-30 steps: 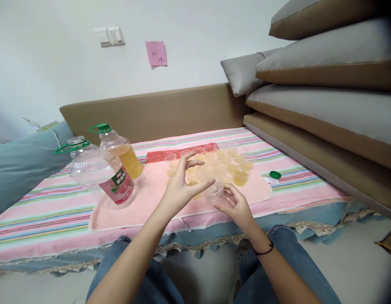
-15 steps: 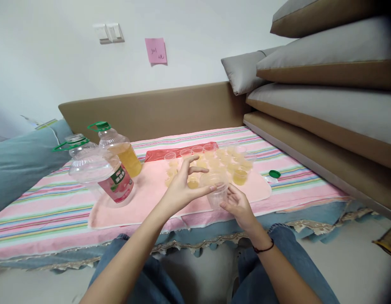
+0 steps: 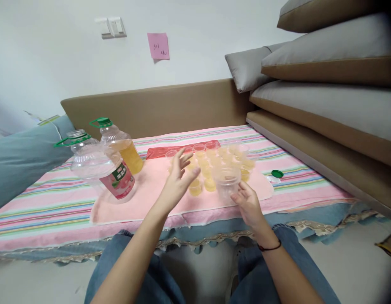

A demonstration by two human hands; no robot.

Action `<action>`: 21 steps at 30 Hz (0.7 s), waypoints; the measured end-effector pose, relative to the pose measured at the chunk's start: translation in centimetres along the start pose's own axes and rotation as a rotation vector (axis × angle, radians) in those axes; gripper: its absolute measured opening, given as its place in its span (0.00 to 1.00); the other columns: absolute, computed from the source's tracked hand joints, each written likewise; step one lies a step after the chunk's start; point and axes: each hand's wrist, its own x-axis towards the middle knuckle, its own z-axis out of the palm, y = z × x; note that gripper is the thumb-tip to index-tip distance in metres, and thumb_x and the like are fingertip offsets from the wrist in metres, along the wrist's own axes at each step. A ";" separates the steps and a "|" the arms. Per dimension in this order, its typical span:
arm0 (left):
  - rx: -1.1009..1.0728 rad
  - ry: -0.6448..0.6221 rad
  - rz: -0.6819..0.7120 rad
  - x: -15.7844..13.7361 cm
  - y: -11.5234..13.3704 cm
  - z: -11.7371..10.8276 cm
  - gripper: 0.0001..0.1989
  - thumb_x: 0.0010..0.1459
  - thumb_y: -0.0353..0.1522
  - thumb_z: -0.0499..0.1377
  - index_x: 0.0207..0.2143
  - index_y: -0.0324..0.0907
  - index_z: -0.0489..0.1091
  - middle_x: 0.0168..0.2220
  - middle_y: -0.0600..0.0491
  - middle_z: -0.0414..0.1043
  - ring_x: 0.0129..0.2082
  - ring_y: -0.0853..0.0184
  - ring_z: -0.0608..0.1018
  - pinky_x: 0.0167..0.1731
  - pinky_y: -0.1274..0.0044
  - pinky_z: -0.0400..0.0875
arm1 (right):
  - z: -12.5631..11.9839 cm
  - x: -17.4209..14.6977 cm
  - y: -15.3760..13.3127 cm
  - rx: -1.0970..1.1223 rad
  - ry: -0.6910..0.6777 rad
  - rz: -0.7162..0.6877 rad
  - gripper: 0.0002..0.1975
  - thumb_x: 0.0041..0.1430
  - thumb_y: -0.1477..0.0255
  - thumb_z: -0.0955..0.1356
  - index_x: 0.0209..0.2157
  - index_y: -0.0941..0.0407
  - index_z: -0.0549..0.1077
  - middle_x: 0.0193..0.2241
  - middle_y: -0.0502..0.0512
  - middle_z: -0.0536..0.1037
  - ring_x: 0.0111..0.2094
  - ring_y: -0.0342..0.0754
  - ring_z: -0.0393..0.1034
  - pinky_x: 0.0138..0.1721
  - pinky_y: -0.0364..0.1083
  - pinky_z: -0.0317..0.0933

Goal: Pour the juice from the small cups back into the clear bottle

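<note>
My right hand [image 3: 248, 203] grips a clear plastic cup [image 3: 226, 185] by its right side, just above the near edge of the pink mat [image 3: 126, 213]. The cup is upright with no drink visible in it; whether more cups are nested inside I cannot tell. With fingers spread and nothing in them, my left hand [image 3: 178, 177] hovers to the left, over the front-left of a group of small clear cups. Several of those hold yellow drink, such as the front cup [image 3: 195, 188]. My left hand hides some cups at that side, and the held cup covers others.
On the left stand a nearly empty bottle [image 3: 118, 179] with a pink label and a bottle of yellow drink [image 3: 131, 156]. A red plastic bag [image 3: 157, 152] lies behind the cups. To the right are a green cap [image 3: 277, 173] and stacked cushions [image 3: 325, 99].
My left hand has drawn away from the held cup, up and to the left. My right hand has shifted slightly right with the cup, uncovering front cups of yellow drink.
</note>
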 end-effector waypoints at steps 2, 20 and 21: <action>-0.028 0.115 -0.030 -0.1 -2.2 -0.9 0.35 0.53 0.47 0.65 0.59 0.49 0.56 0.64 0.41 0.61 0.61 0.54 0.69 0.60 0.56 0.62 | -0.8 0.2 -0.1 0.002 0.072 -0.024 0.33 0.44 0.49 0.78 0.46 0.54 0.73 0.46 0.61 0.80 0.49 0.60 0.75 0.51 0.54 0.70; 0.036 0.328 -0.109 -0.1 -14.8 2.1 0.33 0.41 0.35 0.73 0.48 0.46 0.61 0.49 0.48 0.73 0.50 0.59 0.78 0.56 0.61 0.68 | -3.8 0.8 -1.2 0.027 0.249 -0.092 0.33 0.46 0.49 0.77 0.48 0.53 0.74 0.51 0.63 0.77 0.53 0.61 0.73 0.53 0.56 0.69; 0.045 0.338 -0.109 -0.1 -14.9 2.1 0.31 0.41 0.35 0.72 0.47 0.45 0.63 0.49 0.48 0.73 0.51 0.59 0.78 0.57 0.62 0.68 | -3.9 0.9 -1.2 0.016 0.243 -0.096 0.33 0.46 0.48 0.77 0.49 0.54 0.74 0.52 0.63 0.77 0.53 0.62 0.73 0.53 0.56 0.69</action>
